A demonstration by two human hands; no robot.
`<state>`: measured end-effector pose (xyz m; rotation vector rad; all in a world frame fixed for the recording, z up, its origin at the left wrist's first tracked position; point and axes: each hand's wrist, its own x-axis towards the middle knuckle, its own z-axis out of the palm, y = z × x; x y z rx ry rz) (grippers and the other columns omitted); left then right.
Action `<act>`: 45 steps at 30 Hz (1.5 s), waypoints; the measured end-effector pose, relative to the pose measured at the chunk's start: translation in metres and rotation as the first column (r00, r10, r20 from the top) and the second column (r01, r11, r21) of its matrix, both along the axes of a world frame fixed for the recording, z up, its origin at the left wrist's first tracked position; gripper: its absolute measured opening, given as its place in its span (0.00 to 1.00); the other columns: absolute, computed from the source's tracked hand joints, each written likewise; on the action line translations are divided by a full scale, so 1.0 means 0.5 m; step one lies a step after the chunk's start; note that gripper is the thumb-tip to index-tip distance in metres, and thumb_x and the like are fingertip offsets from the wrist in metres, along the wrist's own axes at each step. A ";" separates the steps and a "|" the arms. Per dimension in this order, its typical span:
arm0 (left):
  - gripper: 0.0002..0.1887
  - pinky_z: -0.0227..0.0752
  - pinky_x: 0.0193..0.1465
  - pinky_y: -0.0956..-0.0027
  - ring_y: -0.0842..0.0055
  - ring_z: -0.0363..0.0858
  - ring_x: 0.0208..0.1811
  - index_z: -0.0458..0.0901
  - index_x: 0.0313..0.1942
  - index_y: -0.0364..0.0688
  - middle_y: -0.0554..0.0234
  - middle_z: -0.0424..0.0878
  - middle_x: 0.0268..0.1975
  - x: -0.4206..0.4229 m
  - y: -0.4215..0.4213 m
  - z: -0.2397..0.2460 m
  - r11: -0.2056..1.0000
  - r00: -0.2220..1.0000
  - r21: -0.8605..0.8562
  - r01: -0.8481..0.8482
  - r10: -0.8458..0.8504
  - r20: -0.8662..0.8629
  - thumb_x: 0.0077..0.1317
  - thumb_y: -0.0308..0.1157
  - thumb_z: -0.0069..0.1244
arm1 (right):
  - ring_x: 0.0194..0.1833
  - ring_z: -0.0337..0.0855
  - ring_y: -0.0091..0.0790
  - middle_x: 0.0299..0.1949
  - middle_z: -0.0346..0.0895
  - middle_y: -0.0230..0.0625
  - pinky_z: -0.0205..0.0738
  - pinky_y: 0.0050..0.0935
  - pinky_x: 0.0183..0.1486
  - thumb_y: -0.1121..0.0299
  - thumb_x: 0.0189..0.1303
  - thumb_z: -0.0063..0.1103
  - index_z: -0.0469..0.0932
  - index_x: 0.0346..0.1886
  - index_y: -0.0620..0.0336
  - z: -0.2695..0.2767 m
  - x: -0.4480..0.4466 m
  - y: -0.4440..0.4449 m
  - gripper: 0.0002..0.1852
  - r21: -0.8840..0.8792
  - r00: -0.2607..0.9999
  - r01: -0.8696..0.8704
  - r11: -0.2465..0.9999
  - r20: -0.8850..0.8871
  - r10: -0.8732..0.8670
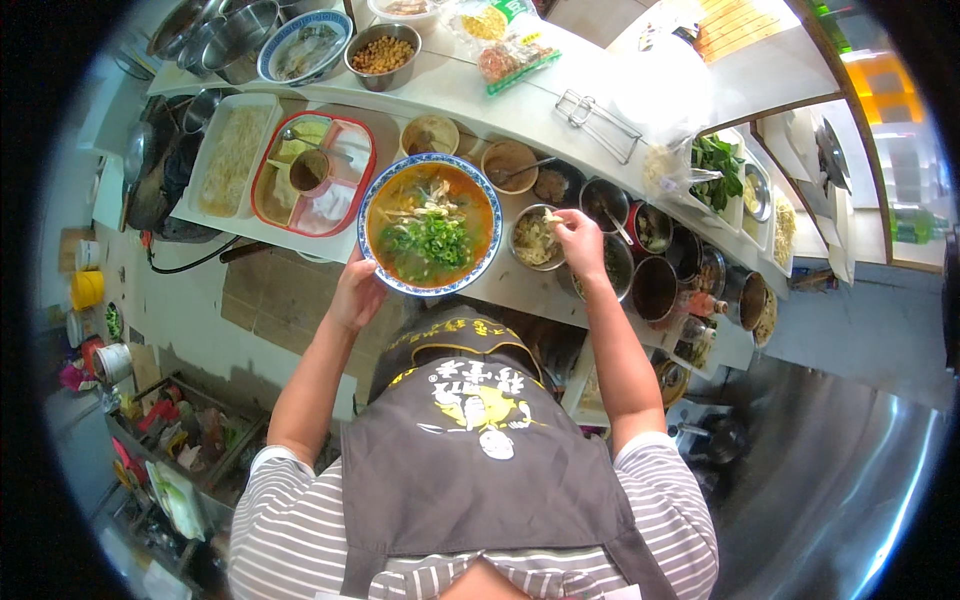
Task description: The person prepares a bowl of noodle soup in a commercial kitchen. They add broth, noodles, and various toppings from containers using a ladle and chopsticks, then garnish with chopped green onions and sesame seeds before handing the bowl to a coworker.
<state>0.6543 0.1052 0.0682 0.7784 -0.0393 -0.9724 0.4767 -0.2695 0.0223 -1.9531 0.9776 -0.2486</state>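
Observation:
My left hand (360,289) grips the near left rim of a blue-and-white patterned bowl (366,244). Reddish-orange soup fills it, topped with chopped green scallions (437,238) and pale shredded meat (439,202). To the right, the fingers of my right hand (579,238) pinch a bit of pale shredded food (553,217) above the right side of a metal bowl (514,255). That bowl holds more pale yellowish shreds (533,236), which look like pickled vegetable.
Left of the soup stands a red-rimmed divided condiment tray (368,135) with a spoon, beside a white tub of noodles (232,154). Several ingredient pots (654,289) crowd the counter on the right. The shelf behind carries a bowl of chickpea-like beans (382,56) and a wire rack (600,127).

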 end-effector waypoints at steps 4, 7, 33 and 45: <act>0.42 0.70 0.75 0.56 0.64 0.73 0.74 0.57 0.79 0.42 0.53 0.71 0.74 0.006 0.004 0.002 0.997 0.999 0.077 0.031 -0.030 -0.014 0.66 0.36 0.54 | 0.37 0.83 0.21 0.38 0.87 0.31 0.78 0.23 0.42 0.71 0.68 0.69 0.86 0.49 0.66 0.063 0.001 -0.007 0.11 0.338 0.966 0.007 0.941 0.240 -0.093; 0.43 0.69 0.75 0.57 0.65 0.73 0.74 0.56 0.80 0.43 0.53 0.70 0.75 0.009 0.010 -0.001 0.991 0.999 0.122 0.047 -0.045 -0.017 0.66 0.37 0.55 | 0.38 0.82 0.20 0.40 0.87 0.29 0.77 0.22 0.44 0.72 0.69 0.68 0.85 0.49 0.64 0.157 0.006 0.006 0.09 0.405 0.943 -0.008 0.914 0.306 -0.127; 0.43 0.71 0.76 0.57 0.63 0.75 0.72 0.55 0.80 0.39 0.50 0.71 0.74 0.018 -0.019 -0.030 0.997 0.997 -0.009 0.081 -0.081 -0.004 0.66 0.34 0.54 | 0.47 0.90 0.42 0.53 0.85 0.39 0.87 0.37 0.49 0.75 0.60 0.72 0.84 0.49 0.58 0.378 0.139 0.264 0.14 -0.445 0.859 -0.439 0.781 0.048 0.510; 0.40 0.63 0.80 0.53 0.61 0.69 0.77 0.57 0.78 0.38 0.52 0.68 0.76 0.010 -0.057 -0.032 0.979 0.980 -0.021 0.201 -0.201 0.008 0.69 0.39 0.54 | 0.53 0.88 0.44 0.50 0.86 0.38 0.77 0.43 0.63 0.72 0.61 0.69 0.84 0.39 0.54 0.346 0.071 0.257 0.04 -0.502 0.838 -0.223 0.835 0.339 0.428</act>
